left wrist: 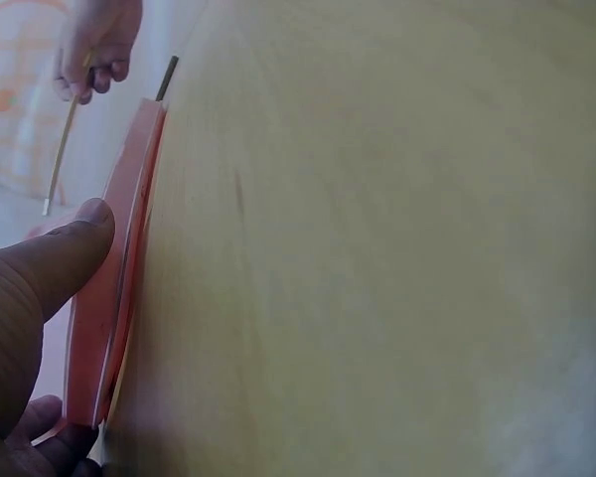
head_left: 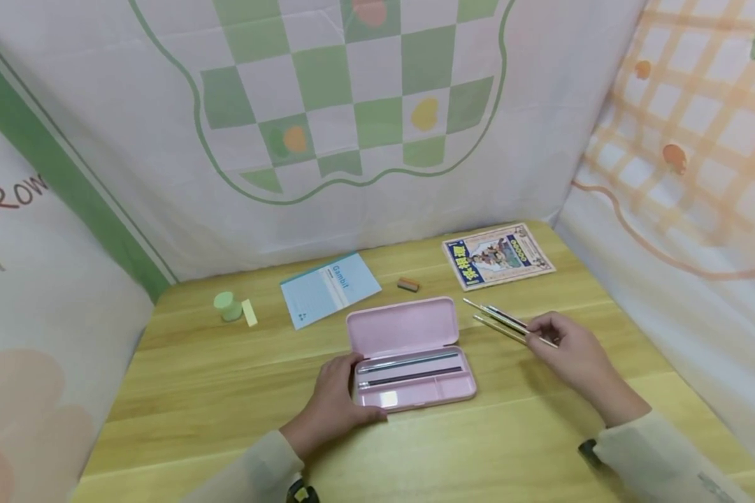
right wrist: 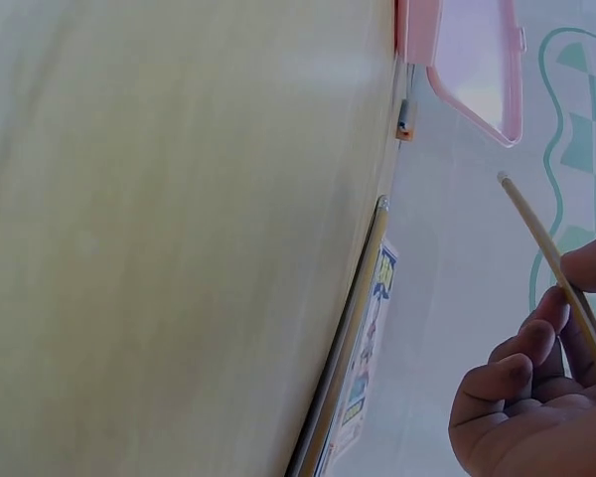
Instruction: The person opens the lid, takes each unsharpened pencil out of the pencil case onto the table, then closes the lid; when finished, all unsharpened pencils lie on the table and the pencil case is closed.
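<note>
A pink pencil case [head_left: 403, 327] stands with its lid raised, two dark pencils [head_left: 409, 377] lying in its long compartment. My left hand [head_left: 333, 399] grips the case's left end; the thumb presses its front side in the left wrist view. To the right of the case, my right hand [head_left: 569, 349] pinches a light-coloured pencil [right wrist: 536, 227] between thumb and fingers, raised off the table. Beneath that hand, more pencils [right wrist: 350, 343] lie on the tabletop. In the head view the fingers partly hide them, so their number is unclear.
Behind the case lie a light blue notebook [head_left: 331, 290] and a small orange-and-dark eraser [head_left: 408, 284]. A colourful booklet [head_left: 498, 256] is at the back right. Far left, a green round object [head_left: 228, 306] stands beside a pale yellow strip [head_left: 249, 313]. Printed curtains surround the wooden table [head_left: 189, 391].
</note>
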Demonstrator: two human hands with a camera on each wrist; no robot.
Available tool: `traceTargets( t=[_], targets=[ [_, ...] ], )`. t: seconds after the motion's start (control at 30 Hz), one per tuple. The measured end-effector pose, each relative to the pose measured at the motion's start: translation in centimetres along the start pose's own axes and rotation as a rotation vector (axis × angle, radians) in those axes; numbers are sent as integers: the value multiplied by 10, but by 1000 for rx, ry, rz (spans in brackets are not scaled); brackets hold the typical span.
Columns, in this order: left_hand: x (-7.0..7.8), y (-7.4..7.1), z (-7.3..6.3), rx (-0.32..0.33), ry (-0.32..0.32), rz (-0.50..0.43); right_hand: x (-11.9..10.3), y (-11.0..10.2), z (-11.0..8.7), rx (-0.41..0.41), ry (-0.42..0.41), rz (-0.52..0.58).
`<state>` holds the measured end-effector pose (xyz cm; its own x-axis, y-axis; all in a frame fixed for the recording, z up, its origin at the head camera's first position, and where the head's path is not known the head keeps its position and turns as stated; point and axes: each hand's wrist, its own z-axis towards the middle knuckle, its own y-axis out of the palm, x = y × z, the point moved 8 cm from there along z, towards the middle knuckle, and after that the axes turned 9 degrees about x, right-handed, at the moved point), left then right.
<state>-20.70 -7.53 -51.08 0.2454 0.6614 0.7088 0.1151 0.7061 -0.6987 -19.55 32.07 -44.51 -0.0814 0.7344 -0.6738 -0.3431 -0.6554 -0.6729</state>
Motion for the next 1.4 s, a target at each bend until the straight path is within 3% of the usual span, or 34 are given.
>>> traceTargets(
  t=[0.83,1.4],
  targets=[
    [-1,0,2,3,-4,0,20,4,5,-158,70,-109],
    [-4,2,2,-5,-13,4,23,13,12,-214,-98,-284]
  ],
)
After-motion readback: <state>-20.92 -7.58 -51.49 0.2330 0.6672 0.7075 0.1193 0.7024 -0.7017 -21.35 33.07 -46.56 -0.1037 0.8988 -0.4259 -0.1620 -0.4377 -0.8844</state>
